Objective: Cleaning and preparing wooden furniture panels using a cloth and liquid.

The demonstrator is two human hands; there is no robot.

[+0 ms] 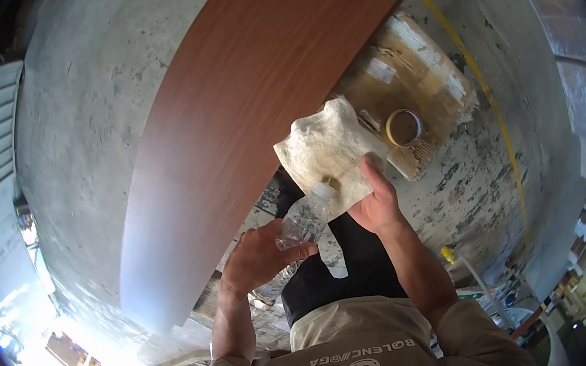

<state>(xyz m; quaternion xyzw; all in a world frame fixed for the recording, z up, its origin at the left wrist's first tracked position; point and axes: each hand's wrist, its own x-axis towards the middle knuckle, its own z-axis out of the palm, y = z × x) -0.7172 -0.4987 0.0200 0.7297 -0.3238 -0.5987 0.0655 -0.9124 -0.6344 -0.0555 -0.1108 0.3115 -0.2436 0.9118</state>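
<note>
Harsh daylight blows out the lower left corner, the centre stays sharp, and fisheye bending warps the dark rim.

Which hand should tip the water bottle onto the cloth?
Probably the left hand. It already grips the clear bottle, whose capped end points at the cloth and nearly touches it. The right hand is busy holding the cloth spread out from below.
</note>
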